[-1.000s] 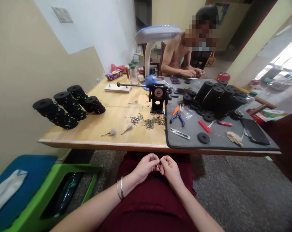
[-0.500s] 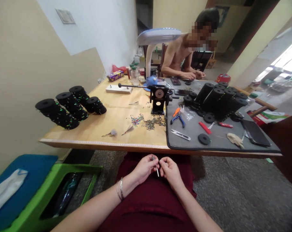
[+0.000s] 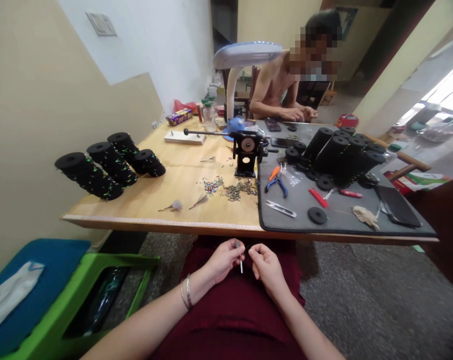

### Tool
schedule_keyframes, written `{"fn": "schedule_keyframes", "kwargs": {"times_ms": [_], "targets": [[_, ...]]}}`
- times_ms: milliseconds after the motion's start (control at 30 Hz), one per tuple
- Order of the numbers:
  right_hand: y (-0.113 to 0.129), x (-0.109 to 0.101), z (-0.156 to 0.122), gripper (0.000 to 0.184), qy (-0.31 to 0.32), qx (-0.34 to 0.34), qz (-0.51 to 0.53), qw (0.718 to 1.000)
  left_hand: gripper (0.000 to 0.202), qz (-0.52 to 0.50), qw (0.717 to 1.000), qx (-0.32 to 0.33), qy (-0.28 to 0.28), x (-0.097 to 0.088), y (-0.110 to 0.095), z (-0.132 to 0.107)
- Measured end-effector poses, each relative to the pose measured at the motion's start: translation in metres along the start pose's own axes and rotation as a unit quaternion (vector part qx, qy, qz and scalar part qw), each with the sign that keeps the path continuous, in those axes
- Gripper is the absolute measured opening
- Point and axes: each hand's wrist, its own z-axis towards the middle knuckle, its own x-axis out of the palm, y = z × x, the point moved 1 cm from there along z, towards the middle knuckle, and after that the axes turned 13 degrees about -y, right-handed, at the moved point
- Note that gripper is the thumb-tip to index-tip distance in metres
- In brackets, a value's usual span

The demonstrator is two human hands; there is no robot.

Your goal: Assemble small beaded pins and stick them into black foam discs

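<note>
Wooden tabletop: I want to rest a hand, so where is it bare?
Bare wood lies between the bristly black stacks and the coloured beads, bounded by the white board behind and feathery tufts in front. It's crowded before the black machine, where those beads and small brassy pieces lie.

Hands (image 3: 222, 261) sit on near side of worktop (image 3: 136, 202) edge. Left half: open lane btwn black rolls (image 3: 108, 162) & machine (image 3: 246, 147), tho low bristly bits (image 3: 174, 205) + bead pile (image 3: 213, 186) lie in near part. Machine's rod (image 3: 209, 133) juts left, farther back. Right: tall dark cylinders (image 3: 335, 154) block far mat (image 3: 297, 202); near strip has low obstacles, e.g. snips (image 3: 281, 208), disc (image 3: 311, 214).
</note>
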Motion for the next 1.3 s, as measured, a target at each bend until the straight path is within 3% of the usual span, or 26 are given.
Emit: {"fn": "schedule_keyframes", "kwargs": {"times_ms": [167, 433, 900, 1300], "targets": [[0.003, 0.0001, 0.0005, 0.029, -0.026, 0.011, -0.009, 1.0, 0.029, 0.023, 0.999, 0.028, -0.01, -0.0024, 0.0012, 0.0014], [0.004, -0.0008, 0.0004, 0.03, -0.071, -0.034, -0.039, 0.996, 0.03, 0.024, 0.999, 0.025, -0.003, -0.0003, 0.0016, 0.0013], [0.0078, 0.0007, -0.0043, 0.028, -0.055, -0.053, -0.064, 0.995, 0.029, 0.0, 1.0, -0.006, -0.002, -0.001, 0.001, 0.0017], [0.0079, 0.0014, -0.0023, 0.023, -0.056, -0.047, -0.06, 0.996, 0.029, 0.019, 1.0, 0.016, 0.0, 0.0007, -0.0008, 0.0003]]}}
